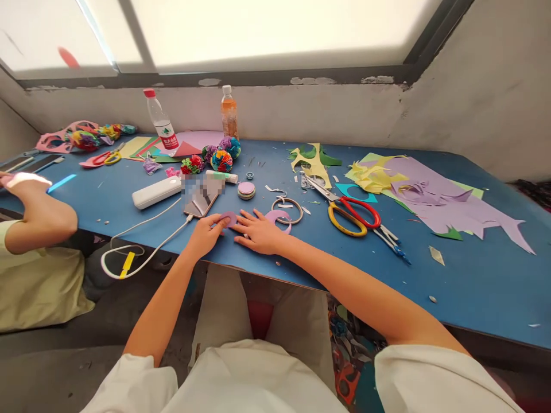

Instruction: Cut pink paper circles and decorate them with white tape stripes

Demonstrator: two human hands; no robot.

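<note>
At the near edge of the blue table, my left hand (205, 236) pinches a small rounded piece of purple paper (228, 218) between thumb and fingers. My right hand (263, 234) lies flat just beside it, fingers spread, the fingertips close to that paper. A curved purple paper scrap (284, 225) shows past the right hand, partly hidden by it. It overlaps a round metal-looking ring (300, 207). Behind the hands stands a small round container with a pink top (247, 190). A phone (202, 198) with a white cable lies left of my hands.
Red-and-yellow-handled scissors (348, 215) lie to the right, before cut purple sheets (426, 178). Paper flower balls (221, 160), a water bottle (163, 126) and an orange drink bottle (229, 115) stand behind. A white power bank (157, 192) sits left; another person's arm (43, 209) rests farther left.
</note>
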